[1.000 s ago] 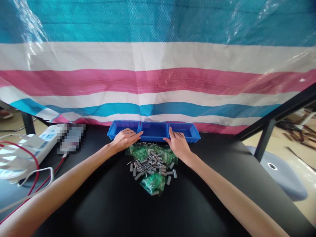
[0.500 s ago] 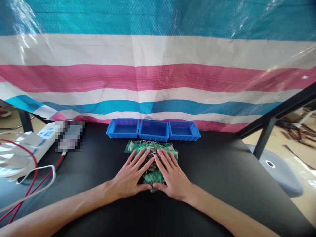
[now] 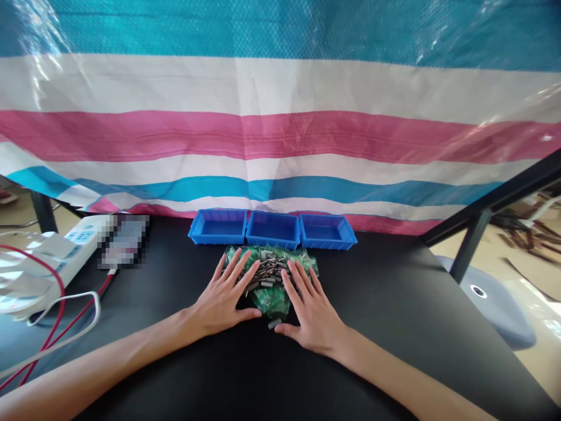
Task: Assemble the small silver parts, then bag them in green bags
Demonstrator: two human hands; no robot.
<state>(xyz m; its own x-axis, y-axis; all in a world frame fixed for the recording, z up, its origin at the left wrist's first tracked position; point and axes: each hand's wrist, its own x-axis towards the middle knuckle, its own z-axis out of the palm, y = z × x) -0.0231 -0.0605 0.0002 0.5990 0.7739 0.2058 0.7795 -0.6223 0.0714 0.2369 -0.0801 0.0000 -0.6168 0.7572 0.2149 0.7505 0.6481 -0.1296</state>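
A heap of small metal pieces, some thin like pins and some short grey cylinders, lies mixed with green translucent packets on the black table. My left hand rests spread over the left side of the heap, fingertips on the packets. On the right side, my right hand lies with fingers stretched out. One grey cylinder sits apart at the front, close to my right thumb. What the packets contain is too small to make out.
Three blue trays stand in a row just behind the heap. On the left are a white power strip, red and white cables and a blurred-out device. A striped sheet hangs behind; a grey stool stands right.
My hands have moved apart, the left one leftward and the right one slightly rightward. More of the metal pieces and the front green packet now show between them.
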